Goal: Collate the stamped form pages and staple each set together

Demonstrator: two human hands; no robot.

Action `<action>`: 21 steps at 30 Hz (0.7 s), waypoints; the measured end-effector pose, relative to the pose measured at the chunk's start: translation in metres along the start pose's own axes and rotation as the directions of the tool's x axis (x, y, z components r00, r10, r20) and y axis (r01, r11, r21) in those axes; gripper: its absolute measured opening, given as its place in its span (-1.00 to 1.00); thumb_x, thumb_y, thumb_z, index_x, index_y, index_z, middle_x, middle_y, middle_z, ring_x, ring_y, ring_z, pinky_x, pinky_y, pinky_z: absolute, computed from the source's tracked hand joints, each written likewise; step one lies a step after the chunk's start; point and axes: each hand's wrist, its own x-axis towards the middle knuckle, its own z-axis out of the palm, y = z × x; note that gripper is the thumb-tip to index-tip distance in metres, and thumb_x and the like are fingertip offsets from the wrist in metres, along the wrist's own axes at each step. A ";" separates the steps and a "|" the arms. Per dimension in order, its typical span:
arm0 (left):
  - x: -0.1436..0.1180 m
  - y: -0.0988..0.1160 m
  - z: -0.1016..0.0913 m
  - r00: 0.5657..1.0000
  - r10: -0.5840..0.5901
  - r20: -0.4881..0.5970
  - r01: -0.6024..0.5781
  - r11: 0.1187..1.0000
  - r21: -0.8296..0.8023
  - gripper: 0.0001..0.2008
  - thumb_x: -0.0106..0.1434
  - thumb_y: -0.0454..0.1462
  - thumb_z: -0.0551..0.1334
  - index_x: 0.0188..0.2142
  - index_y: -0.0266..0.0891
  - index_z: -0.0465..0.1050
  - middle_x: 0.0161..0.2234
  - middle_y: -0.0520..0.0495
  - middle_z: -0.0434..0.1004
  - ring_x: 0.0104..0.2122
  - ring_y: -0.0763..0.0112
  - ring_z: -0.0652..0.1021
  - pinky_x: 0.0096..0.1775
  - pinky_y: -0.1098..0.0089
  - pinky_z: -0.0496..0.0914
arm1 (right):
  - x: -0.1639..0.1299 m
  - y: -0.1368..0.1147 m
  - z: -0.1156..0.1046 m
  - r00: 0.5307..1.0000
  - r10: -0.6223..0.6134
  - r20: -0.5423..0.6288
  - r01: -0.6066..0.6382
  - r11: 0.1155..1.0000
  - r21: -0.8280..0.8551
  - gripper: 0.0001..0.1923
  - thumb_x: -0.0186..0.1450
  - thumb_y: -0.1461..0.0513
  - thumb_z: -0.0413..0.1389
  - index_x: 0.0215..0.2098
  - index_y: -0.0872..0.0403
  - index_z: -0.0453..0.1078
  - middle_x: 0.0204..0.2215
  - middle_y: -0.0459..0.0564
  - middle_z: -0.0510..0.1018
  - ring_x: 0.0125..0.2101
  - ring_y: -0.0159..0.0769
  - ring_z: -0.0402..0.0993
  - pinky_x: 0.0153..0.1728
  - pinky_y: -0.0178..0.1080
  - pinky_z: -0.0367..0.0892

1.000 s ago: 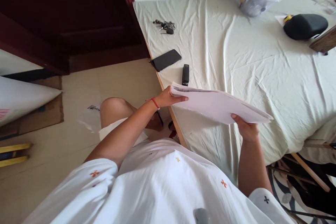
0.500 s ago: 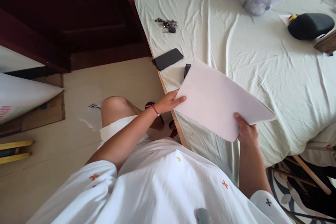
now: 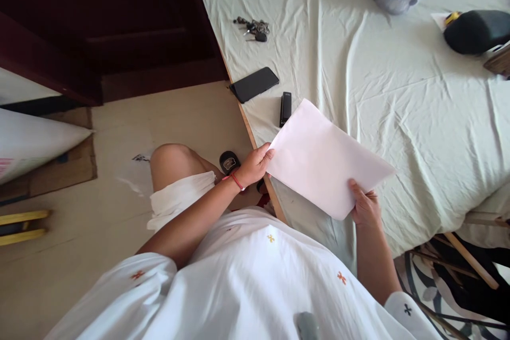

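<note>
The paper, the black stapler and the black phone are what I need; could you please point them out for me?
Paper [image 3: 324, 161], head view, middle of its visible face.
Black stapler [image 3: 286, 108], head view, middle of its top.
Black phone [image 3: 255, 84], head view, middle of its visible face.

Your left hand [image 3: 255, 164] and right hand [image 3: 365, 207] hold the white paper [image 3: 322, 156] between them. Beyond its upper left edge, a black stapler [image 3: 286, 109], phone [image 3: 255, 84] and keys [image 3: 257, 28] lie on pale cloth [image 3: 410, 79].

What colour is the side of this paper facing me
Plain white with a faint pinkish cast; the paper shows best in the head view.
</note>
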 end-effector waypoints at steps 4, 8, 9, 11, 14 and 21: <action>0.000 0.013 -0.008 0.995 0.003 0.103 -0.008 0.999 0.046 -0.52 0.39 0.20 0.04 -0.35 -0.13 0.20 -0.61 0.11 0.35 -0.71 0.45 0.46 -0.64 0.42 0.21 | 0.020 -0.007 -0.029 0.995 -0.074 -0.065 0.067 0.993 -0.095 -0.61 0.07 0.06 0.44 -0.21 0.02 0.52 -0.39 -0.03 0.65 -0.42 -0.21 0.60 -0.33 -0.12 0.58; 0.003 0.031 -0.013 0.976 0.009 0.216 -0.028 0.996 0.085 -0.54 0.40 0.17 0.04 -0.34 -0.15 0.23 -0.56 0.10 0.34 -0.71 0.46 0.47 -0.67 0.43 0.17 | 0.034 -0.041 -0.034 0.934 -0.358 -0.002 0.345 0.903 -0.254 -0.40 0.09 0.09 0.44 0.07 -0.02 0.46 -0.02 0.00 0.63 0.01 -0.18 0.58 0.18 0.04 0.40; 0.005 0.036 -0.014 0.969 0.012 0.245 -0.033 0.996 0.078 -0.55 0.40 0.16 0.06 -0.33 -0.15 0.25 -0.55 0.09 0.35 -0.71 0.45 0.48 -0.67 0.42 0.17 | 0.036 -0.053 -0.031 0.920 -0.378 0.107 0.392 0.877 -0.279 -0.35 0.08 0.10 0.45 0.12 -0.05 0.45 0.04 0.00 0.61 0.06 -0.17 0.55 0.23 0.04 0.34; 0.008 0.047 -0.015 0.949 0.035 0.314 -0.055 0.997 0.056 -0.58 0.39 0.13 0.10 -0.31 -0.15 0.29 -0.54 0.09 0.37 -0.71 0.45 0.47 -0.65 0.42 0.19 | 0.041 -0.076 -0.024 0.893 -0.299 0.337 0.410 0.849 -0.333 -0.27 0.04 0.11 0.48 0.16 -0.08 0.45 0.04 -0.01 0.63 0.08 -0.13 0.55 0.26 0.04 0.32; 0.016 0.063 -0.015 0.907 0.094 0.410 -0.110 0.994 0.013 -0.62 0.38 0.09 0.16 -0.33 -0.15 0.33 -0.57 0.11 0.35 -0.70 0.48 0.46 -0.63 0.42 0.19 | 0.051 -0.099 -0.015 0.833 -0.143 0.535 0.395 0.831 -0.393 -0.25 -0.01 0.12 0.51 0.15 -0.06 0.49 -0.03 -0.02 0.67 0.01 -0.07 0.59 0.10 -0.01 0.47; 0.027 0.059 -0.014 0.948 0.078 0.308 -0.030 0.987 -0.157 -0.47 0.27 0.18 0.24 -0.11 -0.22 0.45 -0.49 0.06 0.43 -0.58 0.48 0.43 -0.54 0.43 0.27 | 0.059 -0.082 0.000 0.874 0.115 0.473 0.076 0.928 -0.365 -0.63 0.05 -0.01 0.47 -0.41 0.11 0.62 -0.48 -0.02 0.65 -0.57 -0.24 0.53 -0.59 -0.25 0.45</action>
